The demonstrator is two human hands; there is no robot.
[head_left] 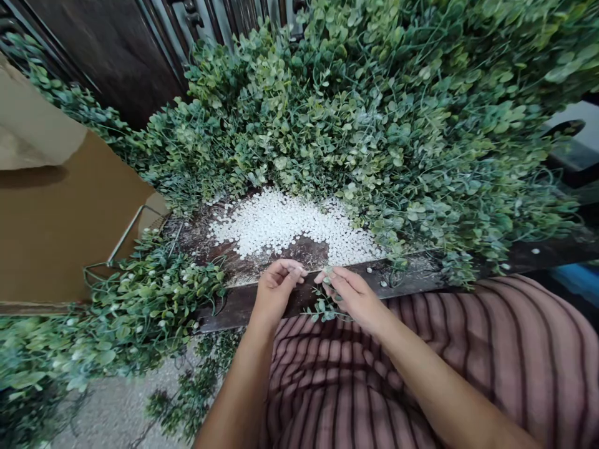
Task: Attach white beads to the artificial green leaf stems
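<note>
Forearms [442,374] flank a sprig [322,308] pointing lengthwise toward striped cloth [346,390].

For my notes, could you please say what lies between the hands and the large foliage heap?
In the head view, small white pieces lie spread over the dark wooden surface.

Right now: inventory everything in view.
Sprig: one, green, right hand
Small pieces: many, white, centre
Foliage heap: one, green, behind pieces
Foliage bunch: one, green-white, left
Bench: one, brown, beneath pieces
Slatted panel: one, brown, top left
Cardboard: one, brown, left
Metal rod: one, silver, by cardboard
Floor: one, grey, bottom left
Striped fabric: one, pink-brown, lap
Unclear item: one, blue, right edge
Left hand: one, bare, centre
Right hand: one, bare, centre
</note>
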